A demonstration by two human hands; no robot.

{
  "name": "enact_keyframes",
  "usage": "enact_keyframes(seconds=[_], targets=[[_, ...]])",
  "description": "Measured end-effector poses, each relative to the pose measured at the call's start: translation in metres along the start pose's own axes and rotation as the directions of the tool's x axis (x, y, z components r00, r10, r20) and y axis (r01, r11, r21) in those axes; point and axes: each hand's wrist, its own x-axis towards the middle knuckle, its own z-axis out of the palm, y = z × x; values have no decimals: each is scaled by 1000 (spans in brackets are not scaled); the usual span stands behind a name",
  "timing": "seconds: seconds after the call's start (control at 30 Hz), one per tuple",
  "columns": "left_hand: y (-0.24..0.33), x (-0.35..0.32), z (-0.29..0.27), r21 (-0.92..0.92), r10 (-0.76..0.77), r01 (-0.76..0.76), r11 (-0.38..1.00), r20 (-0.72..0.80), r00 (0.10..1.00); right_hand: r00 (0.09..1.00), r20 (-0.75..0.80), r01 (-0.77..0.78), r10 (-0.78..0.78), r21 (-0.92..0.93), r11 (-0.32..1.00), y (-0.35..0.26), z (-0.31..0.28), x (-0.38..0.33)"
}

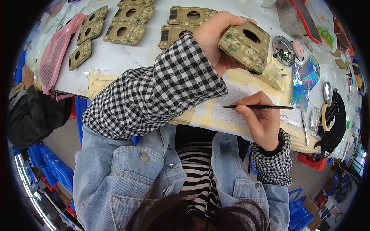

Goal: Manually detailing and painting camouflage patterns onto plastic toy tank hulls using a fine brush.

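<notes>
Overhead: left hand [216, 36] grips one camouflage panel [245, 45] at one o'clock; right hand [261, 121] pinches one thin black tool [262, 107]. Seven more panels [125, 32] lie at eleven o'clock on white table [127, 57].

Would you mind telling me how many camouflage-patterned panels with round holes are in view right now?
9, though some may be hidden: one camouflage panel in the left hand; two behind the sleeve; three top centre; three at left.
</notes>
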Motion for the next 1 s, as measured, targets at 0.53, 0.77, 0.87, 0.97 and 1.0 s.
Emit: enact_keyframes(seconds=[0.53,0.77,0.87,0.97,1.0], targets=[[-1,-1,-1,12,15,-15,1000,10,1000,1000,24,2,-1,-41,999,1,-2,0],[-1,1,-1,-4,3,-3,1000,15,1000,999,-30,-26,28,62,998,0,2,0],[-1,-1,1,-13,10,-10,1000,8,1000,999,-34,-31,32,53,998,-1,2,0],[-1,-1,2,-16,10,-10,1000,4,1000,999,-10,-32,32,-11,999,-1,-2,1],[0,-2,2,-13,9,-9,1000,7,1000,999,-9,-38,38,-16,999,-2,-2,1]])
